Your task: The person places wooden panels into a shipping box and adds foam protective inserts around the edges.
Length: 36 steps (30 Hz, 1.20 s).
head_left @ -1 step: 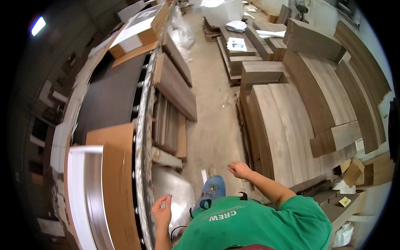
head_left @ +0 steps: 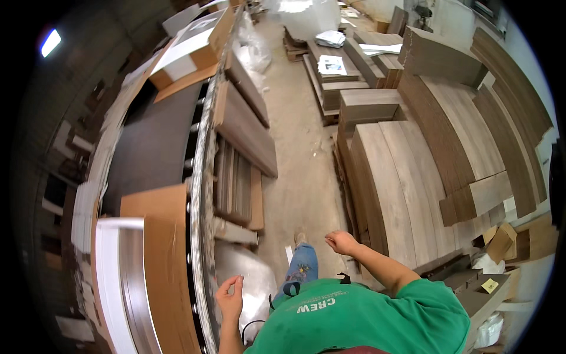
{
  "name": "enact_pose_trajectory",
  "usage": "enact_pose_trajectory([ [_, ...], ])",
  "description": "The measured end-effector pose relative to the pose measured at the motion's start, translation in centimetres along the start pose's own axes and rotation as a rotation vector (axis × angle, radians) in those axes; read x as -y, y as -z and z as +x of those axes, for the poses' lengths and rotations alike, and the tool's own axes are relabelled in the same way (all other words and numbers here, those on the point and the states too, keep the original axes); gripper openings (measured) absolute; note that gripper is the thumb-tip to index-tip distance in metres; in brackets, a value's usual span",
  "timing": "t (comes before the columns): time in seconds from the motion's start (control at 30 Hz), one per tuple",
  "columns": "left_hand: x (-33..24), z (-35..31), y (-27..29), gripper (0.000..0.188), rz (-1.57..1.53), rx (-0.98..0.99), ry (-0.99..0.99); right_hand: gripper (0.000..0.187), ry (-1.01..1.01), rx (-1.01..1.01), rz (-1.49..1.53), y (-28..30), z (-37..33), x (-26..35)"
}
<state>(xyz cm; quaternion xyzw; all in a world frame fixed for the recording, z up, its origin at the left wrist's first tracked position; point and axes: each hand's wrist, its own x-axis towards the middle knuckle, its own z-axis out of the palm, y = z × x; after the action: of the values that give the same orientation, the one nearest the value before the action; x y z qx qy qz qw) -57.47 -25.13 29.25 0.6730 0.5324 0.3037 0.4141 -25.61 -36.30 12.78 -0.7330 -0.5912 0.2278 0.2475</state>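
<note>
My left hand (head_left: pixel 229 296) hangs beside the roller conveyor's metal edge (head_left: pixel 206 171), above clear plastic wrap (head_left: pixel 246 270). Its fingers are loosely bent, thumb apart from them, and nothing shows in it. Out in front of me on the right, my right hand (head_left: pixel 341 242) has its fingers curled closed, with nothing visible in them. It is nearest to a long stack of grey-brown wood-look panels (head_left: pixel 392 183) but does not touch it. An open cardboard box (head_left: pixel 168 265) with white and brown panels in it lies on the conveyor to my left.
A dark flat panel (head_left: pixel 154 141) and another carton (head_left: pixel 197 50) lie farther along the conveyor. Boards (head_left: pixel 247 127) lean against its side. A floor aisle (head_left: pixel 298 165) runs ahead between conveyor and stacks. Papers (head_left: pixel 332 65) lie on a far stack.
The view has shifted slightly and my jeans-clad leg and shoe show more plainly in the aisle. Both hands keep nearly the same pose.
</note>
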Motion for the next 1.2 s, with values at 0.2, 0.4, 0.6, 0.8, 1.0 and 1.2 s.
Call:
enact_pose_trajectory([
  [0.2, -0.6, 20.9, -8.0, 0.018, -0.083, 0.202, -0.051, 0.023, -0.487, 0.172, -0.08, 6.5, 4.0, -8.4],
  [0.4, -6.7, 37.9, -22.6, 0.018, -0.011, 0.523, -0.22, 0.026, -0.869, -0.006, 0.117, 13.0, 7.2, -10.4],
  [0.6, -15.5, 47.6, -36.9, 0.019, 0.087, 0.823, -0.484, 0.018, -0.996, -0.533, 0.559, 15.7, 16.2, -15.5],
  [0.8, -20.2, 57.0, -47.4, 0.022, 0.162, 1.151, -0.145, 0.015, -0.687, -1.057, 0.892, 25.8, 33.1, -24.8],
  [1.0, -24.1, 66.4, -58.7, 0.021, -0.013, 1.21, 0.155, 0.02, -0.855, -1.108, 1.141, 35.5, 44.3, -34.3],
  [1.2, -24.5, 73.1, -77.4, 0.023, 0.019, 1.33, 0.432, 0.03, -0.954, -1.274, 1.381, 38.8, 48.7, -47.4],
])
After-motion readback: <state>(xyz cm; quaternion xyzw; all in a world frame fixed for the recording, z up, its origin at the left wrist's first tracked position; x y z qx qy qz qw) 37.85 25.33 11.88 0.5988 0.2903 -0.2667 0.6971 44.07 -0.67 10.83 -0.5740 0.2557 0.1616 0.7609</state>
